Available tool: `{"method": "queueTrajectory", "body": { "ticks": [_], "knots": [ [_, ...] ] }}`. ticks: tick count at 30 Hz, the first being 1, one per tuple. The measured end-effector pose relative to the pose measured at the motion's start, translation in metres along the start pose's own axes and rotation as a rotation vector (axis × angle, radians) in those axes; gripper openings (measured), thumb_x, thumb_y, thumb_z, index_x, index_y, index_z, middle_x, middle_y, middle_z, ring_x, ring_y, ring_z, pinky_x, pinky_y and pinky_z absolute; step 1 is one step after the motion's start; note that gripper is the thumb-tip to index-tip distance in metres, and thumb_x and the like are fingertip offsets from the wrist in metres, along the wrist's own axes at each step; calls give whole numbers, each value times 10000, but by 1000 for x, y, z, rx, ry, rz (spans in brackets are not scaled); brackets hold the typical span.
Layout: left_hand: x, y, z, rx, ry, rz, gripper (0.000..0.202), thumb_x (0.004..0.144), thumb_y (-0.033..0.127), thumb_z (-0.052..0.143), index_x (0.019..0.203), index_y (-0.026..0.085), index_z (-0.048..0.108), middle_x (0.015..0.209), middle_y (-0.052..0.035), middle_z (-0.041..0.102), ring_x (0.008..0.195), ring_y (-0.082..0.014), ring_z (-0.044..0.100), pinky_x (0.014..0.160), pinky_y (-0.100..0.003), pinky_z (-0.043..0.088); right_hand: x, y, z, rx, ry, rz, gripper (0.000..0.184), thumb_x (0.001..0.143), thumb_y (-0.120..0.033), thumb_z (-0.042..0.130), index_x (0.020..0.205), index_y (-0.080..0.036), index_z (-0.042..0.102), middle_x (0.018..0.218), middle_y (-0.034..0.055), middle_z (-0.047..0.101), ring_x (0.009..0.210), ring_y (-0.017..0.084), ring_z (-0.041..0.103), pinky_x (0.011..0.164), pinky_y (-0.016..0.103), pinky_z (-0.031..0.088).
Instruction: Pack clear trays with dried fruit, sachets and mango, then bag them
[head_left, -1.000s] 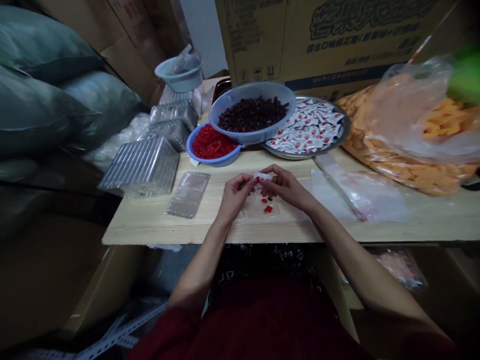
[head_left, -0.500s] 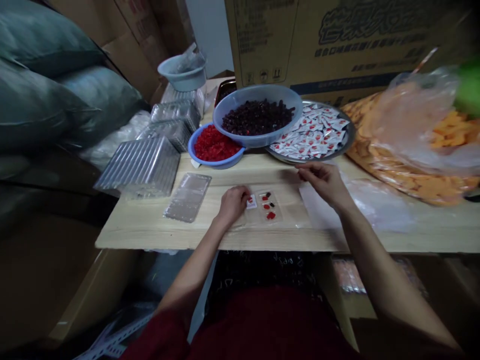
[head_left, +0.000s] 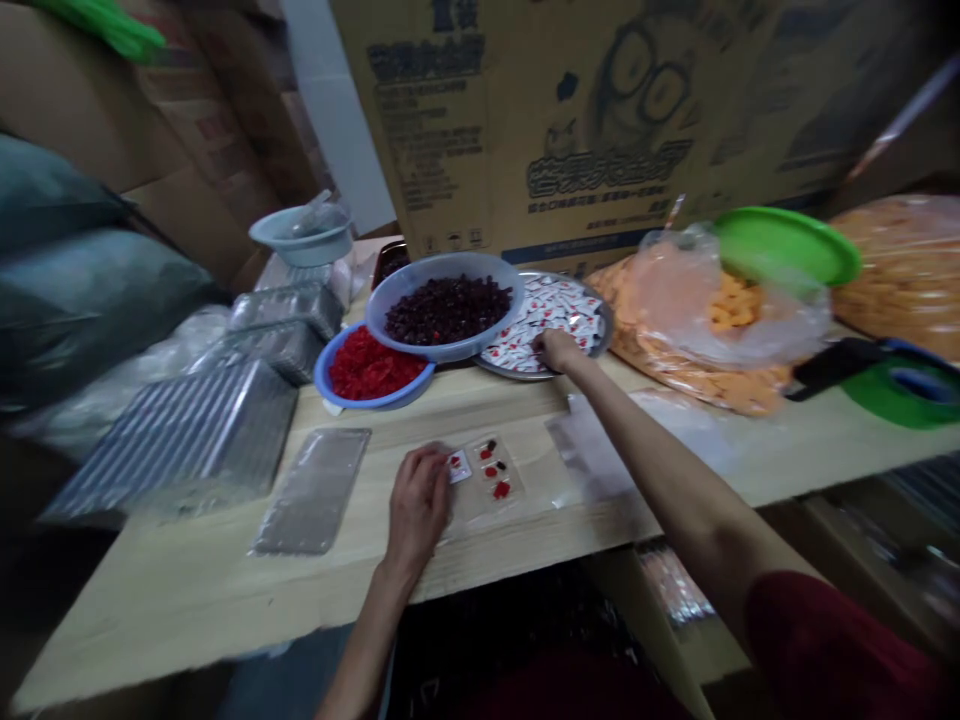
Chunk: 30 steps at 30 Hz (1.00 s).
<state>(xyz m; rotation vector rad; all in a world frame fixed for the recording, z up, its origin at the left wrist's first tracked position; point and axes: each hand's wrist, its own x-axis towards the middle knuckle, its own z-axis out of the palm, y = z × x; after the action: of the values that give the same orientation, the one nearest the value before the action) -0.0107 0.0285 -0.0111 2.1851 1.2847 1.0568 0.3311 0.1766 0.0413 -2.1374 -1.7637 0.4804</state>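
Note:
My left hand rests on the table, its fingers curled at the left side of a clear plastic case. Close to those fingertips lies a small white sachet with a red print. Red and dark pieces sit in the case's compartments. My right hand reaches into a round metal tray filled with white-and-red sachets. Its fingers are bent down among the sachets, and the fingertips are partly hidden.
A blue bowl of red pieces and a pale bowl of dark pieces stand left of the tray. Stacked clear cases and a flat clear case lie left. Bagged orange pieces and a tape roll are right.
My right hand has moved forward and left, from above the table into the sachet tray. My left hand stays beside the clear case. The view has shifted to the right.

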Motion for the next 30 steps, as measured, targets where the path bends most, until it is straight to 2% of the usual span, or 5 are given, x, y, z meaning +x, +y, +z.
{"method": "queueTrajectory", "body": {
  "ticks": [11,16,20,24,30],
  "knots": [
    [5,24,8,-102,-4,-48,292,934,473,571,1029,225,691,1057,-54,685,938,-233,656,834,-366,539,-85,-16,-35,309,321,-38,324,1030,-347,440,1069,-135,682,1027,47,712,959,156,623,841,231,465],
    [-1,73,24,-545,-97,-285,503,885,502,666,1290,223,564,1160,-71,697,885,-181,686,712,-281,544,-193,-44,30,843,177,-109,515,912,-670,546,857,-162,615,606,-26,564,525,101,484,507,216,360],
    [-21,93,30,-689,-196,-388,414,850,472,712,1127,170,653,959,-59,726,746,-151,682,648,-250,530,-258,-57,86,1222,59,15,496,811,-668,675,814,-175,620,570,-29,571,479,98,482,481,224,362],
    [-34,79,20,-756,-195,-488,327,808,430,741,950,139,696,758,-27,702,619,-113,624,587,-222,500,-283,-53,107,1243,-43,23,418,834,-581,698,920,-171,705,783,29,696,629,133,603,594,258,484],
    [-25,29,-22,-647,159,-484,320,808,367,747,1023,153,646,808,-14,698,608,-101,616,586,-223,520,-288,-31,110,926,107,-167,253,962,-388,612,1115,-214,714,1159,91,699,1086,215,649,951,383,515]
  ]
}}
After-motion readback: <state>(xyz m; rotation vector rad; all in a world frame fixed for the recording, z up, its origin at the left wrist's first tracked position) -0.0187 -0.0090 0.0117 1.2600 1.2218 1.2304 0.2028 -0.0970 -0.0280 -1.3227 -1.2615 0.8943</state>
